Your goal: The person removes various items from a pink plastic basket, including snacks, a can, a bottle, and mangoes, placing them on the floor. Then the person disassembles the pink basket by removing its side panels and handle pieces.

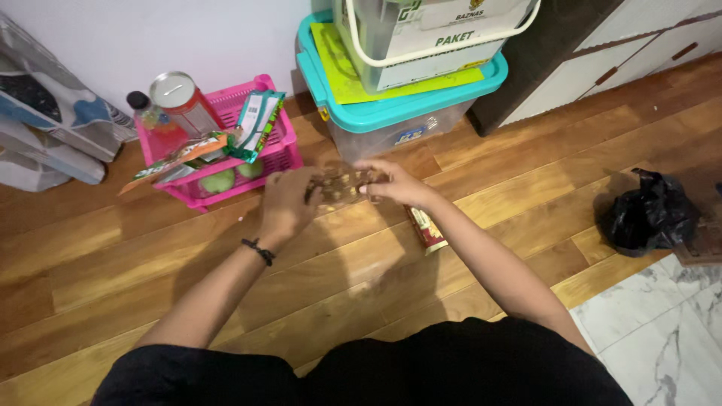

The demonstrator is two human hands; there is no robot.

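1. Left hand (286, 204) is curled around the left end of a brownish packet (340, 184), fingers wrapped over its edge, a dark band on the wrist just below.
2. Right hand (397, 186) pinches the right end of that same packet, thumb and fingers closed on it, forearm running back down to the right.
3. The packet itself sits between the two hands, held just above the wooden floor (113, 278); it is blurred, so what is printed on it or inside it cannot be told.
4. Under the right wrist, a red-and-pale packet (428, 229) lies flat on the floor, partly hidden by the arm.
5. Just beyond the left hand stands a pink basket (280, 154), with two green round fruits (218, 181) showing through its slats at the front.
6. In the basket: a tin with a slotted silver lid (180, 98), a dark-capped bottle (144, 110) beside it, and flat sachets (259, 120) leaning over the rim.
7. Right of the basket, behind the hands, a clear storage box with a teal lid (391, 113), a pale bucket with a white handle (421, 45) stacked on top.
8. Far right, well apart from everything, a black plastic bag (647, 214) rests near the edge where the wood meets marble-look tile (662, 338).
9. Far left, patterned fabric (45, 113) is piled against the wall.
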